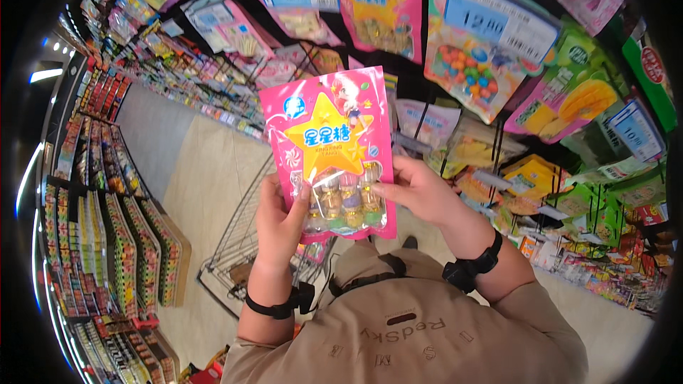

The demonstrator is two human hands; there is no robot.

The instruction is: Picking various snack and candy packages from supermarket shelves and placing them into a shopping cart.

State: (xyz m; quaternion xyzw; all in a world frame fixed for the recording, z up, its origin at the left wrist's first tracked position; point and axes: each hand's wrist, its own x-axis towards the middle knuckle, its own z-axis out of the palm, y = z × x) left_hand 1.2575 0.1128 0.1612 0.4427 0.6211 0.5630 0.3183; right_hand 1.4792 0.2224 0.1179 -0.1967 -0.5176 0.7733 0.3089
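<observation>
Candy bag (331, 146) is held over pale floor (203, 146), shelves (121, 249) left, hanging packets (466, 75) right.

A wire shopping cart (222, 256) stands on the pale floor (203, 178). Up high hangs a pink packet (380, 7) with a yellow star. Just right of it hangs a bag (466, 75) with lots of bright balls showing, and a big blue price tag (501, 20) covers part of it. Full shelves (117, 242) stand on the left, near a shiny white light (47, 75).
</observation>
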